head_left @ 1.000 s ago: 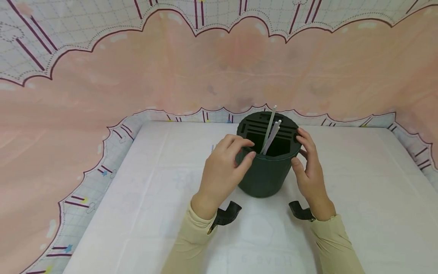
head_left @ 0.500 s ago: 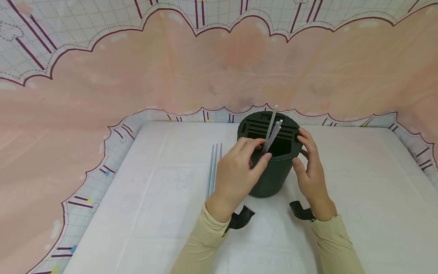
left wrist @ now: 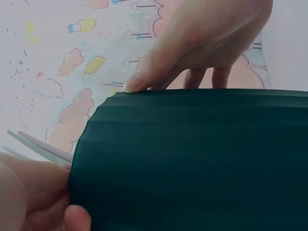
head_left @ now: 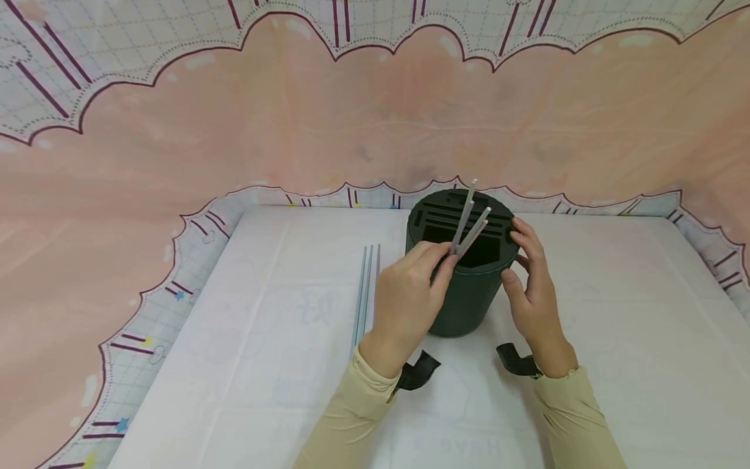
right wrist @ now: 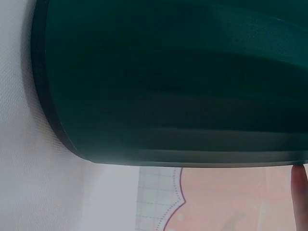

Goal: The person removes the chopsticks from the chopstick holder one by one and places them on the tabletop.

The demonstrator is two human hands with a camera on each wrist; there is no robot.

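Note:
A dark green round bin [head_left: 463, 303] with a slotted black top stands upright on the white table. Several thin, pale sticks [head_left: 476, 233] rise from the large opening in its top. My left hand [head_left: 410, 290] is at the front of that opening, thumb and forefinger pinching one or more of the sticks near the rim. In the left wrist view, two stick ends [left wrist: 45, 144] show past the bin's edge beside the left fingers. My right hand [head_left: 536, 299] holds the bin's right side, fingers curled at the rim and thumb on the wall.
Several thin bluish sticks [head_left: 363, 280] lie side by side on the white table [head_left: 281, 365], left of the bin and partly behind the left hand. A patterned pink cloth [head_left: 351, 130] hangs behind the table. Each wrist carries a black bracket [head_left: 419, 371].
My left hand has moved right from the bin's left rim to the sticks and closed on them. The sticks have spread apart a little. The right hand stays at the rim.

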